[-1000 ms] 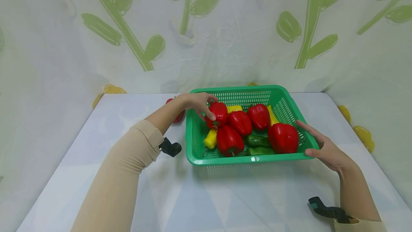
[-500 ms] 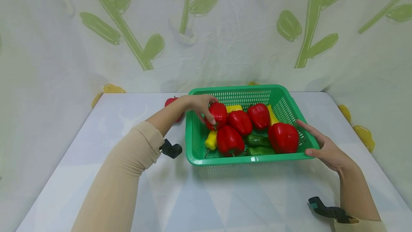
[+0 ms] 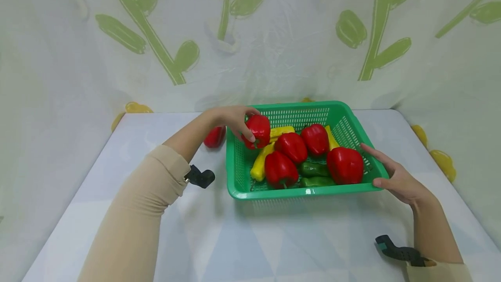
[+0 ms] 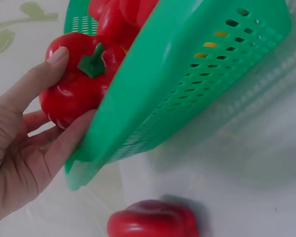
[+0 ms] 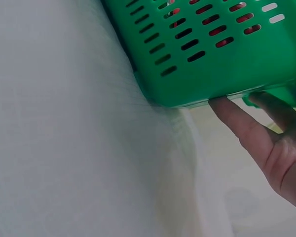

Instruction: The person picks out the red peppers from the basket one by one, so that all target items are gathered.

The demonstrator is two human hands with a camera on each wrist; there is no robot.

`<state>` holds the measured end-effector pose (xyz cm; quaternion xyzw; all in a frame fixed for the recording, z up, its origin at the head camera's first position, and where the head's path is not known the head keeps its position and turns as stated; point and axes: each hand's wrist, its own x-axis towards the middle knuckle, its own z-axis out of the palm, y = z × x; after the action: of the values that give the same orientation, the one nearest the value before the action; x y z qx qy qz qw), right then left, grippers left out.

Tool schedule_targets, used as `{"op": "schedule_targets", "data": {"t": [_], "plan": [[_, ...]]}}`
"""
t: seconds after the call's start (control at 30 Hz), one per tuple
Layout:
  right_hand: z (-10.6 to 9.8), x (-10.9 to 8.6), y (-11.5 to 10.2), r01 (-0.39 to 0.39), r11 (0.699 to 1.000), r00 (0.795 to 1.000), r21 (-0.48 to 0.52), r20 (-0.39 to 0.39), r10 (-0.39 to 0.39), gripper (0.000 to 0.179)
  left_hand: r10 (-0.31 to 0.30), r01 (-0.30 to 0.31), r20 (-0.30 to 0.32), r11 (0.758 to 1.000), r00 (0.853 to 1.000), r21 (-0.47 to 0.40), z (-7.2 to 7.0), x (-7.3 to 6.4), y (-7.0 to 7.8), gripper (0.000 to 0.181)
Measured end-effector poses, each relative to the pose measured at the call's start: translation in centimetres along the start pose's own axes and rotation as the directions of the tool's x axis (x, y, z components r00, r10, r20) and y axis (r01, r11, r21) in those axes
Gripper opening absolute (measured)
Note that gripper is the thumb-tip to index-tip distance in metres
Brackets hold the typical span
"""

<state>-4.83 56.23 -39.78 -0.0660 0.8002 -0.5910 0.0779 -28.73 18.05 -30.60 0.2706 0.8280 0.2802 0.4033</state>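
Observation:
A green plastic basket (image 3: 309, 193) sits mid-table and holds several red, yellow and green peppers. My left hand (image 3: 235, 122) grips a red pepper (image 3: 258, 129) and holds it above the basket's back left corner; the left wrist view shows the fingers curled round this pepper (image 4: 79, 81), its green stem up, at the basket rim (image 4: 153, 98). My right hand (image 3: 393, 177) rests with straight fingers against the basket's right wall, thumb at the front corner (image 5: 237, 121). Another red pepper (image 3: 214, 136) lies on the table just left of the basket (image 4: 153, 219).
The white table (image 3: 274, 238) is backed by a leaf-print curtain (image 3: 250, 34). Yellow shapes lie at the table's far left edge (image 3: 135, 109) and right edge (image 3: 442, 164). A black wrist mount shows on each sleeve.
My left hand has lifted the red pepper out of the pile, up and slightly left, uncovering a long yellow pepper. The right hand has stayed at the basket.

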Motion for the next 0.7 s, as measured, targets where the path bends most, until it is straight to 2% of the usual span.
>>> {"op": "schedule_targets", "data": {"t": [0.23, 0.43, 0.57, 0.7], "plan": [[-0.2, 0.2, -0.2, 0.032, 0.999, 0.999, -0.043, 0.021, -0.032, 0.076, 0.01, -0.009, -0.028, 0.999, 1.0, 0.035, -1.1, -1.4, 0.0, 0.09], [-1.0, 0.2, -0.7, -0.002, 0.996, 0.998, -0.091, 0.059, 0.007, 0.077, 0.0, 0.001, -0.02, 1.0, 1.0, 0.027, -1.5, -1.9, 0.2, 0.088], [-1.5, 0.2, -1.0, 0.008, 0.993, 0.997, -0.122, 0.079, 0.001, 0.076, -0.002, 0.005, -0.037, 0.998, 0.999, 0.057, -1.8, -2.1, 0.3, 0.091], [-1.6, 0.2, -1.1, 0.014, 0.994, 0.997, -0.11, 0.077, -0.005, 0.075, 0.001, 0.001, -0.04, 0.998, 0.999, 0.058, -2.4, -2.6, 0.5, 0.092]]}}
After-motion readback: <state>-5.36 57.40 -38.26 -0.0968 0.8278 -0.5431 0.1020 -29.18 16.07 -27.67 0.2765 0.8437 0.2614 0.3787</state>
